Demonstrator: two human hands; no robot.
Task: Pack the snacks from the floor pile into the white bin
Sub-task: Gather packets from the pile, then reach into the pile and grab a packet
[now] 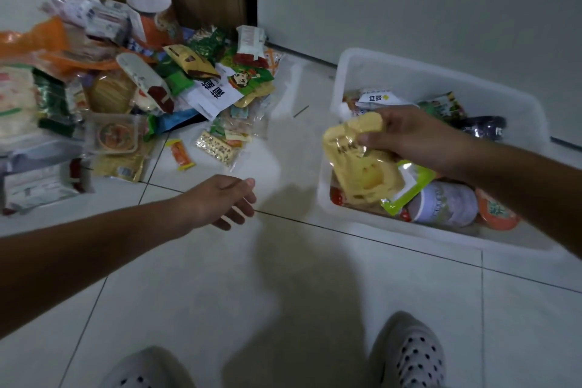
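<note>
Right hand (406, 132) holds yellow packet (362, 167)

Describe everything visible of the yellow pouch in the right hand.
The yellow pouch is a soft, glossy plastic packet with dark printed characters near its top. The right hand pinches its crumpled upper edge, so it hangs tilted over the near left corner of the bin, above a green-edged packet. Whether its lower end touches the snacks below cannot be told.

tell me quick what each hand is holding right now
left hand: open, holding nothing
right hand: grips a yellow snack pouch over the white bin
</note>
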